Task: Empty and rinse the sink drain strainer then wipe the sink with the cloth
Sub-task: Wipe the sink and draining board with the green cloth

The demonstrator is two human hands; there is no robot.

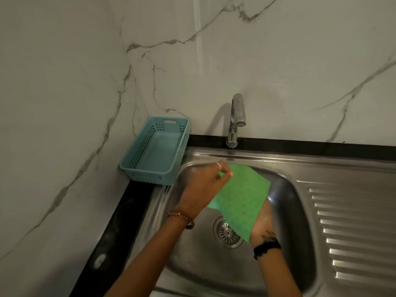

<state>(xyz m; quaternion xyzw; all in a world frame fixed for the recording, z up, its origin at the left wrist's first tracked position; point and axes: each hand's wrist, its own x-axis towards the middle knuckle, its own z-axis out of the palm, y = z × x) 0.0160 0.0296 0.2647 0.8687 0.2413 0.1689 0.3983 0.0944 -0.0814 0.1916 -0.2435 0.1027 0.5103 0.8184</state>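
— What's surrounding the sink [304,166]?

— Marble-veined walls are meeting in a corner behind it; a blue basket [155,150] is sitting on the black counter [120,213] left of it, a tap [235,118] rising at its back rim.

— And the cloth [240,200]?

— Hanging spread above the sink's basin, partly covering the strainer [226,232] (seated in the drain). The left hand [201,187] is pinching its top corner; the right hand [262,226] is gripping its lower edge.
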